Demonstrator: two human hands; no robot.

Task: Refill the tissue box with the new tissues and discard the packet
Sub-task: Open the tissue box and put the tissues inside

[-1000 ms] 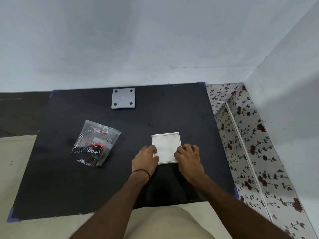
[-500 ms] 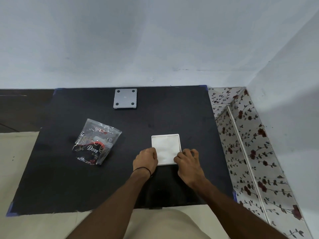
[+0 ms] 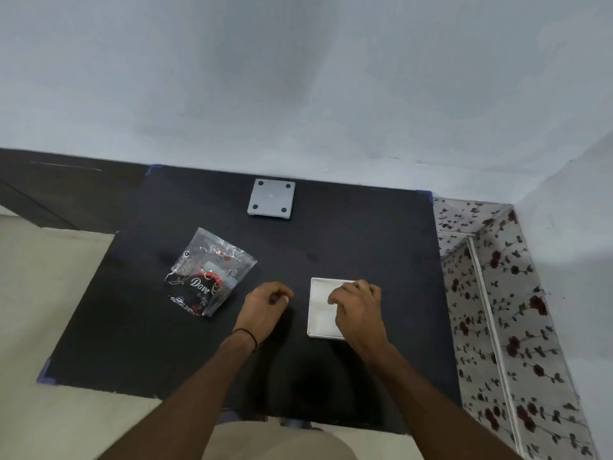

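white tissue box [image 3: 323, 307], black mat [image 3: 365, 247]

Head-worn wide-angle view, looking forward and down — black mat [image 3: 331, 247] close below, wall [image 3: 298, 78] beyond

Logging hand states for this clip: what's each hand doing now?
Left hand: closed, fingers curled, holding nothing visible.
Right hand: fingers bent on the tissue box; grip cannot be told.
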